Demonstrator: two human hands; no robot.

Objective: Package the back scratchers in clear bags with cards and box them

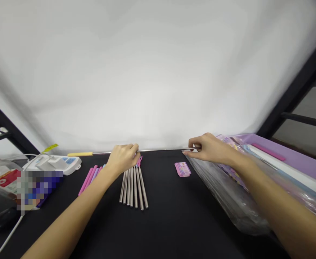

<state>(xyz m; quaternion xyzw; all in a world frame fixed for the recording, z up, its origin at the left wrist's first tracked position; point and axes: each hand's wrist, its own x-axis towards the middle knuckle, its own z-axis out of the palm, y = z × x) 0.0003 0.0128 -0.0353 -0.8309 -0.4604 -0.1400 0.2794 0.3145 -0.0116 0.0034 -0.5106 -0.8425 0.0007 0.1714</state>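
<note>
At the far edge of the black table [163, 208] extends a yellow-handled rod [160, 149]; right hand [208, 148] pinches its end, thumb and fingers nearly closed; left hand [122, 157] curls near metal tubes [133, 187], grip indeterminable.

Your table [160, 230] is flat and black. Near its middle, you have silver sticks [131, 187] spread like a fan. To their left lie pink and purple sticks [85, 181], and near those sits your white plug strip [73, 163]. A white cord [9, 238] runs over your table's left side. On the right, small pink cards [183, 169] lie near clear bags [222, 190].
</note>
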